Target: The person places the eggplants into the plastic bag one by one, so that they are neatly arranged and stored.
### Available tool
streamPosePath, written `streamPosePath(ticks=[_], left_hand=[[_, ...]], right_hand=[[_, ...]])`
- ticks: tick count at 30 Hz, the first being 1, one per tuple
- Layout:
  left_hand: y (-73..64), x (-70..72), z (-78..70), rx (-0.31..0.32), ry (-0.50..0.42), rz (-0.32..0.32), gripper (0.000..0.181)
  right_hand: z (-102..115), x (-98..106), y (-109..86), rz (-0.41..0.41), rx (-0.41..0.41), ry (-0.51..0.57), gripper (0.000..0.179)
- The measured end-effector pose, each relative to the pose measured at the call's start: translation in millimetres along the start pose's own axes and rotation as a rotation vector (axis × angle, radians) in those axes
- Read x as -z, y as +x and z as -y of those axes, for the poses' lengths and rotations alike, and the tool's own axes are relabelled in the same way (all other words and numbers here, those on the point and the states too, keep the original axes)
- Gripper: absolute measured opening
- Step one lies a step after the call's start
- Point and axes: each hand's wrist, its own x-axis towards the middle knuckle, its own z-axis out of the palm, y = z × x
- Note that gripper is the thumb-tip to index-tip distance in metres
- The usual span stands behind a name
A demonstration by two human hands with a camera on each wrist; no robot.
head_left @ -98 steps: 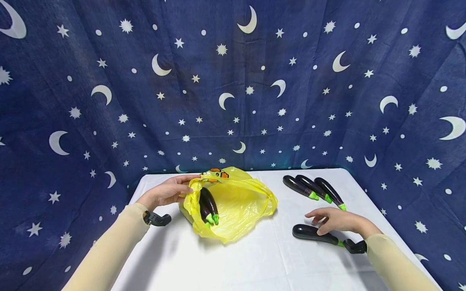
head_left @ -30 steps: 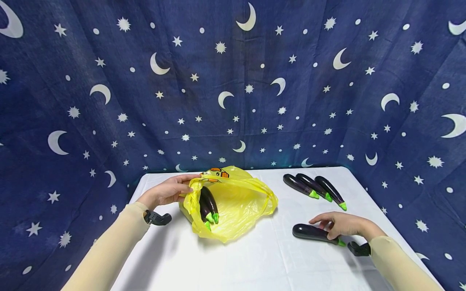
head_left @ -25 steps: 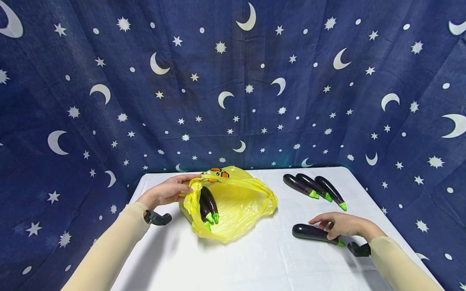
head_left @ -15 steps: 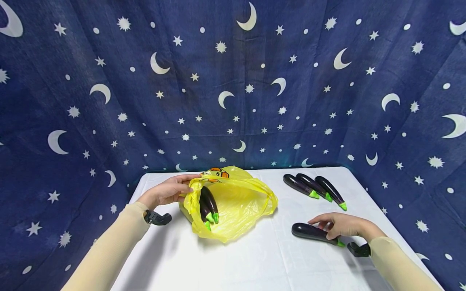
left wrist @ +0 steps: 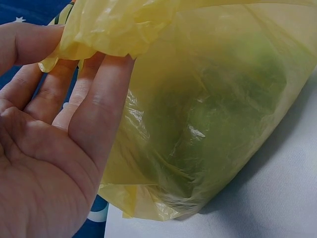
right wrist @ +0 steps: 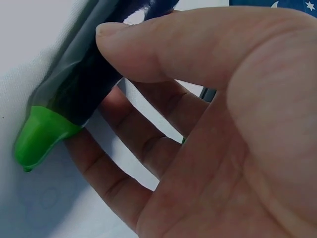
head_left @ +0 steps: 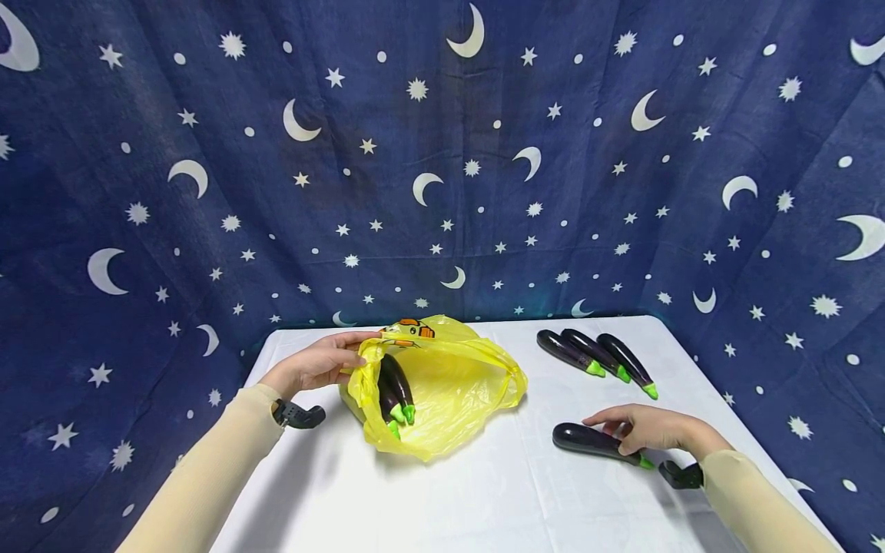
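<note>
On the left of the table, my left hand [head_left: 316,364] pinches the rim of a yellow plastic bag [head_left: 466,395] between thumb and fingers. The bag lies with its mouth facing me. Inside it are dark purple eggplants [head_left: 396,382] with green stem ends, partly covered by the bag's near edge. At the right, my right hand [head_left: 653,427] holds a single eggplant [head_left: 579,437] near its stem end. In the right wrist view the thumb lies on top of that eggplant [right wrist: 74,74], the fingers reach under its far side, and its green cap [right wrist: 42,134] shows.
Three more eggplants [head_left: 596,357] lie side by side at the back right, stems toward me. A white cloth [head_left: 456,507] covers the table. Behind it hangs a blue curtain [head_left: 387,215] with moons and stars.
Compared with the earliest frame, my right hand has shifted right along the eggplant toward its stem and taken hold of it. The eggplant has barely moved; my left hand and the bag stay put.
</note>
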Motion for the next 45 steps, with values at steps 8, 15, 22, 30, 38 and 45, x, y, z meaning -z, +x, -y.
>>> streamPosePath(ticks=[8, 15, 22, 30, 38, 45], left_hand=[[-1.9, -1.3, -1.3, -0.007, -0.01, 0.008, 0.068], [-2.8, -1.7, -2.1, -0.006, -0.001, 0.012, 0.068], [-2.5, -1.8, -2.3, 0.005, -0.001, -0.009, 0.068], [-0.9, -1.7, -2.4, 0.004, -0.004, -0.003, 0.069], [-1.5, -1.6, -2.3, 0.001, -0.006, 0.006, 0.068], [-1.4, -1.7, -2.3, 0.006, -0.012, 0.0, 0.069]], right_hand=[[-1.3, -0.8, 1.4, 0.002, 0.033, 0.008, 0.065], [-0.2, 0.1, 1.7, 0.012, 0.042, 0.001, 0.066], [2.3, -0.5, 2.2, 0.012, 0.016, 0.002, 0.065], [2.8, -2.3, 1.6, 0.02, -0.023, 0.074, 0.065], [0.4, -1.3, 6.2, 0.043, -0.012, 0.182, 0.063], [0.4, -0.9, 7.5, 0.032, 0.019, 0.249, 0.068]])
